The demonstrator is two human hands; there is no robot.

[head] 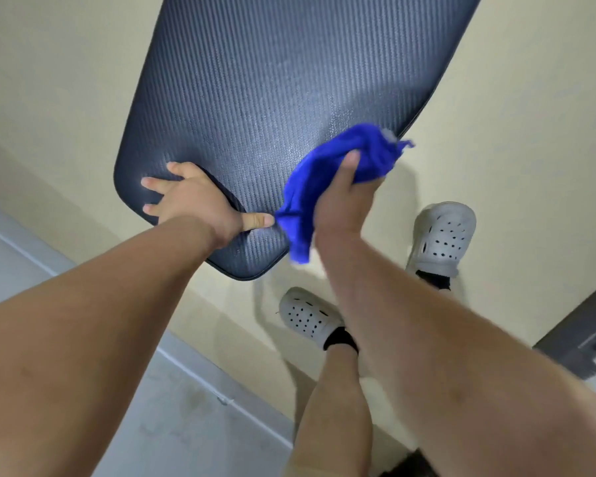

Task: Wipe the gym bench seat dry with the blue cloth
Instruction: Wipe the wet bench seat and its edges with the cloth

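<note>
The gym bench seat (pixel 272 80) is a dark blue-black textured pad that fills the upper middle of the view, its rounded near end toward me. My left hand (pixel 200 201) lies flat on the pad's near left corner, fingers spread, thumb pointing right. My right hand (pixel 344 201) is closed around the bunched blue cloth (pixel 327 170), which rests against the pad's near right edge. Part of the cloth hangs below my hand past the pad's rim. The pad surface just above the cloth looks speckled.
My two feet in grey perforated clogs (pixel 443 235) (pixel 307 316) stand on the beige floor (pixel 530 132) to the right of and below the bench. A white baseboard line (pixel 221 397) and grey flooring run along the lower left. A dark frame (pixel 578 325) sits at the right edge.
</note>
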